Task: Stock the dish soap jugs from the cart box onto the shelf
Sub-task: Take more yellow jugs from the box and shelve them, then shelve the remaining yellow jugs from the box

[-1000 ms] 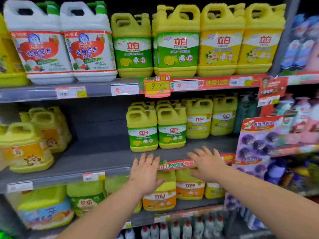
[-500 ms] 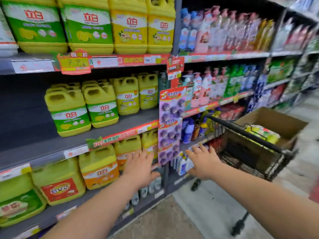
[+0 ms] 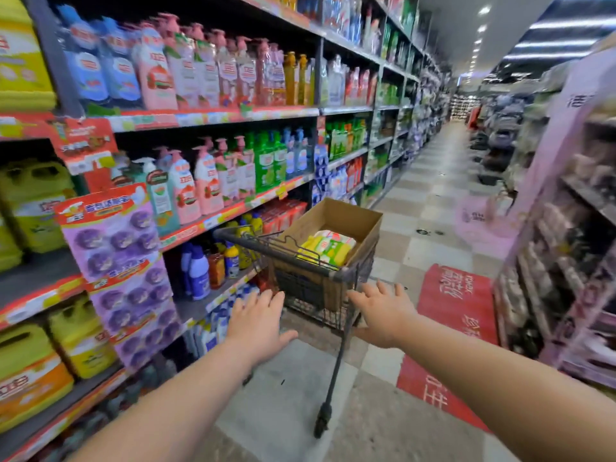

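Observation:
A dark wire cart point(image 3: 320, 296) stands in the aisle with an open cardboard box point(image 3: 363, 225) in it. Yellow dish soap jugs point(image 3: 328, 250) with green labels lie inside the box. My left hand point(image 3: 258, 323) and my right hand point(image 3: 383, 311) are both stretched out toward the cart's near end, fingers spread, holding nothing. Neither hand touches the cart. Yellow jugs point(image 3: 33, 205) stand on the shelf at the far left.
Shelving with pump bottles point(image 3: 200, 181) lines the left side. A purple hanging product strip point(image 3: 126, 271) juts out by the shelf post. Red floor mats point(image 3: 456, 305) lie right of the cart. Another shelf unit point(image 3: 573, 245) stands on the right.
My view has swung right, from the jug shelf to the cart in the aisle. Both empty hands have moved away from the shelf toward the cart.

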The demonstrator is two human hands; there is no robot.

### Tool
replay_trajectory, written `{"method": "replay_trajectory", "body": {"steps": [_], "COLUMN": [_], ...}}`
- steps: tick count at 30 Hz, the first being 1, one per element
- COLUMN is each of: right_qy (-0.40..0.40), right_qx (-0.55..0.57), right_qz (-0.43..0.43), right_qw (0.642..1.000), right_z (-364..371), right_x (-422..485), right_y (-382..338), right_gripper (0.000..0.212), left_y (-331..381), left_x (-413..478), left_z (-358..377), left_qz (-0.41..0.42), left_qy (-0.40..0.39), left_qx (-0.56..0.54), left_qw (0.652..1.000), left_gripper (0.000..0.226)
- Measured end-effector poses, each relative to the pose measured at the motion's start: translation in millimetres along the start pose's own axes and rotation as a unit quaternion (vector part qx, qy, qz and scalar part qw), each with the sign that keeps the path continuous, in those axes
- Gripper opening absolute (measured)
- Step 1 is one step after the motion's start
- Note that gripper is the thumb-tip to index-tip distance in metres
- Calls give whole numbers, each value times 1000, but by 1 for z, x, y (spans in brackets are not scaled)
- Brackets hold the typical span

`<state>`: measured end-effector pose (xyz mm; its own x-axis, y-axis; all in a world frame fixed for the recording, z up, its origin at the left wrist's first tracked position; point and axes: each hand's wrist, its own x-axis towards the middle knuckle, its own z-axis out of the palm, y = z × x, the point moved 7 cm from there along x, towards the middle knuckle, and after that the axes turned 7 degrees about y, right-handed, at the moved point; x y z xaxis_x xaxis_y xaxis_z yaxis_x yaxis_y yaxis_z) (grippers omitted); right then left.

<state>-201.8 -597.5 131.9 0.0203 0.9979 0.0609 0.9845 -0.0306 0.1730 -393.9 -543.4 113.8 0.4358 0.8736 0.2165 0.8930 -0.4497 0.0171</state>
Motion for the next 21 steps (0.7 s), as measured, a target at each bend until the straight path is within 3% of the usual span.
{"method": "replay_trajectory", "body": {"steps": [8,21], "right_qy": [-30,-54], "right_qx": [-19,-1], "right_qz": [43,103], "right_qw": [998,993], "right_z": [24,75], "right_x": [-16,17], "right_y": [150,291], "right_gripper": [72,75], "left_y": [153,273], "left_x": [80,194], "left_z": [26,71], "left_qz": [49,116], "left_qy": [-5,-29], "left_qx": [-25,-28], "left_qw": [998,992], "left_gripper": [83,78]}}
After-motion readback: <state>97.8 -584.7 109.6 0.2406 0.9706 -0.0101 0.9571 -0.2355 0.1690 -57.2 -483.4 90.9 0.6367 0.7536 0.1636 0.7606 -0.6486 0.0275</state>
